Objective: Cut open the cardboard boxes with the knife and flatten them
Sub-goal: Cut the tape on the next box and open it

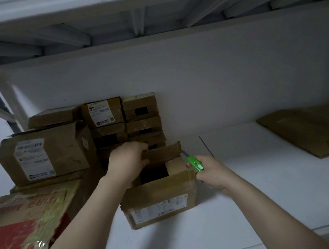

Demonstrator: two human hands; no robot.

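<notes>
An open cardboard box point(160, 199) stands on the white shelf point(255, 196), its top flaps raised. The left hand point(127, 161) grips the rear flap point(163, 152), fingers curled over its edge. The right hand point(211, 172) is closed round a green knife point(195, 163), whose blade seems to meet the box's right rear corner. More boxes point(104, 124) are stacked behind and left; a flattened sheet point(313, 129) lies far right.

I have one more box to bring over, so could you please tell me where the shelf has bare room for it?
Bare shelf lies between the open box and the flattened cardboard at right, and along the front edge before it. The left is crowded with stacked boxes and a red carton.
</notes>
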